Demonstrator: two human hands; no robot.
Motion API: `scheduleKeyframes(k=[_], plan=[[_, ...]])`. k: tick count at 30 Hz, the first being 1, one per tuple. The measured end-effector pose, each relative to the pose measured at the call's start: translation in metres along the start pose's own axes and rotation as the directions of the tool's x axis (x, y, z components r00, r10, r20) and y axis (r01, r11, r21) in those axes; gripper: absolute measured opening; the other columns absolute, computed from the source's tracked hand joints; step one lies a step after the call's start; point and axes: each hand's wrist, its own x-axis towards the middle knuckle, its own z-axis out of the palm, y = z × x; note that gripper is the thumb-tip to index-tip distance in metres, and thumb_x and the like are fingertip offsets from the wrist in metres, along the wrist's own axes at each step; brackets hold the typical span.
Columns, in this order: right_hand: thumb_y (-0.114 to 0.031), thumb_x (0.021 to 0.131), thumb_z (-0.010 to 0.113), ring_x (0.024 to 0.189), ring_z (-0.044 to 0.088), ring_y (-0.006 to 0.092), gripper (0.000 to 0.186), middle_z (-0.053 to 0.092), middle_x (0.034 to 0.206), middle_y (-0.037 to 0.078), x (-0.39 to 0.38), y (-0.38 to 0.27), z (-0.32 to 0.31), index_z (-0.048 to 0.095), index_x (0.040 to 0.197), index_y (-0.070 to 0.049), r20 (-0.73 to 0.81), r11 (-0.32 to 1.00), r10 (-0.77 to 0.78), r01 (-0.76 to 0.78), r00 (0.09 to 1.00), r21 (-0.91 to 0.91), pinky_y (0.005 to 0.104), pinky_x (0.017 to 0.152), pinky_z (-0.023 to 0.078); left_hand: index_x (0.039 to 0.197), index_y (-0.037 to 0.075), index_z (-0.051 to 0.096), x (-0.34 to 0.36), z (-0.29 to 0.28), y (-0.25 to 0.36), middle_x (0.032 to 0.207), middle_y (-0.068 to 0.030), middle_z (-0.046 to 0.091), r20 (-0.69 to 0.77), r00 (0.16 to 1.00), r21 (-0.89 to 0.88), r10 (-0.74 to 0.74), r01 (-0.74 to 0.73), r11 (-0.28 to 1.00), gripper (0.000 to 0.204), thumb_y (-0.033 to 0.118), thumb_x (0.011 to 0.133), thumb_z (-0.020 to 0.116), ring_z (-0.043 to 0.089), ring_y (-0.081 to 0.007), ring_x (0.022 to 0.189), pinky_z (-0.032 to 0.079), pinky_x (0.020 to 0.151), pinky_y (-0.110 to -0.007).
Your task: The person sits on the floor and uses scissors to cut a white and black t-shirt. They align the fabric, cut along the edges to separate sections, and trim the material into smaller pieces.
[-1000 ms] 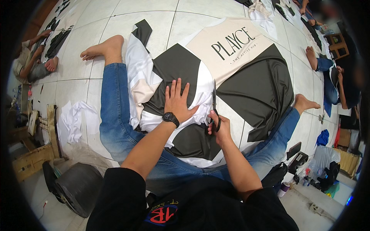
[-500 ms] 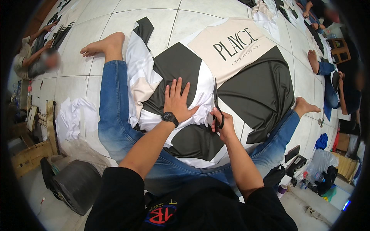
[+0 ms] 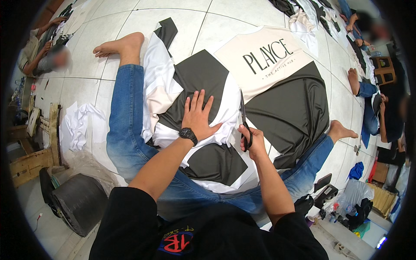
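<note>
My left hand (image 3: 200, 118) lies flat, fingers spread, on a dark grey and white piece of fabric (image 3: 207, 73) spread over the floor between my legs. My right hand (image 3: 255, 144) grips black-handled scissors (image 3: 243, 113) by their loops. The blades point away from me, along the fabric's white edge. Beyond them lies a beige panel (image 3: 232, 50) with dark printed lettering. It adjoins a large dark grey panel (image 3: 294, 102) on the right. Another dark piece (image 3: 214, 164) is bunched close to my lap.
White cloth scraps (image 3: 82, 125) lie on the tiles to the left, near a wooden frame (image 3: 34, 167) and a dark roll (image 3: 82, 203). Other people sit at the far left and on the right. Bags and small items (image 3: 349, 203) crowd the lower right.
The view has shifted slightly, and the beige and right-hand dark panels sit a little lower in it. My left hand stays pressed on the fabric; the right still holds the scissors.
</note>
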Motion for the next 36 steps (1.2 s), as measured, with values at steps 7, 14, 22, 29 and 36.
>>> scheduleKeyframes(k=[7, 14, 22, 29, 36], plan=[[-0.045, 0.083, 0.077, 0.049, 0.054, 0.013, 0.045, 0.054, 0.061, 0.003, 0.008, -0.029, -0.015, 0.067, 0.084, -0.001, 0.062, 1.0, 0.01, -0.009, 0.998, -0.018, 0.0273, 0.042, 0.044, 0.15, 0.011, 0.036, 0.0, 0.0, 0.001, 0.159, -0.0207, 0.022, 0.02, 1.0, 0.002, -0.016, 0.016, 1.0, 0.096, 0.054, 0.073, 0.074, 0.017, -0.0359, 0.148, 0.012, 0.12, -0.053], [-0.046, 0.084, 0.075, 0.045, 0.052, 0.0124, 0.046, 0.052, 0.058, 0.002, 0.02, -0.031, -0.025, 0.068, 0.086, 0.0, 0.094, 0.989, -0.023, 0.036, 0.995, -0.145, 0.0273, 0.04, 0.042, 0.151, 0.012, 0.036, -0.001, -0.001, 0.001, 0.159, -0.0204, 0.021, 0.025, 1.0, 0.0, -0.018, 0.018, 1.0, 0.096, 0.053, 0.073, 0.074, 0.017, -0.0356, 0.149, 0.012, 0.12, -0.053], [-0.042, 0.083, 0.078, 0.041, 0.05, 0.0137, 0.045, 0.052, 0.053, 0.005, 0.032, -0.048, -0.031, 0.06, 0.068, -0.003, 0.157, 0.988, -0.038, 0.06, 0.987, -0.14, 0.0297, 0.037, 0.039, 0.15, 0.012, 0.036, 0.001, -0.001, 0.002, 0.159, -0.0201, 0.021, 0.033, 0.999, 0.008, -0.026, 0.026, 1.0, 0.096, 0.053, 0.072, 0.074, 0.017, -0.0353, 0.149, 0.012, 0.12, -0.053], [-0.041, 0.083, 0.079, 0.04, 0.049, 0.0137, 0.046, 0.052, 0.052, 0.005, 0.044, -0.062, -0.035, 0.06, 0.068, -0.002, 0.166, 0.976, -0.031, 0.066, 0.986, -0.21, 0.0294, 0.037, 0.038, 0.15, 0.012, 0.037, 0.001, -0.003, 0.003, 0.159, -0.0197, 0.021, 0.036, 0.999, 0.007, -0.029, 0.028, 1.0, 0.096, 0.054, 0.072, 0.074, 0.017, -0.0351, 0.149, 0.012, 0.12, -0.053], [-0.042, 0.083, 0.079, 0.041, 0.049, 0.0136, 0.047, 0.051, 0.053, 0.004, 0.052, -0.067, -0.043, 0.062, 0.071, 0.0, 0.227, 0.968, -0.012, 0.068, 0.974, -0.241, 0.0282, 0.037, 0.037, 0.15, 0.011, 0.037, 0.002, -0.002, 0.003, 0.159, -0.02, 0.022, 0.04, 0.999, 0.005, -0.031, 0.03, 1.0, 0.096, 0.055, 0.072, 0.074, 0.017, -0.0351, 0.149, 0.012, 0.12, -0.053]])
